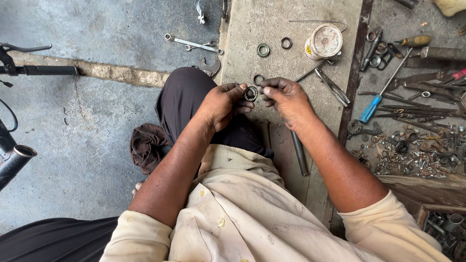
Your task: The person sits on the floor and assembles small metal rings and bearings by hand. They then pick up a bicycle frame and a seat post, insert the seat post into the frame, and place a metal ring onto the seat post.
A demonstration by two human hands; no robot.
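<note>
A tin, rings and pliers lay on the slab beyond, while the left hand pinched a small bearing and the right hand fingered it.

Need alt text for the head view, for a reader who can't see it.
Seen from above, a seated person's left hand holds a small round bearing ring while the right hand touches it. Loose rings, a small tin, a blue-handled screwdriver and scattered nuts lie on the concrete floor.

Small dark ring-shaped bearing cup, held edge-up just below the bearing ring on the concrete slab.
</note>
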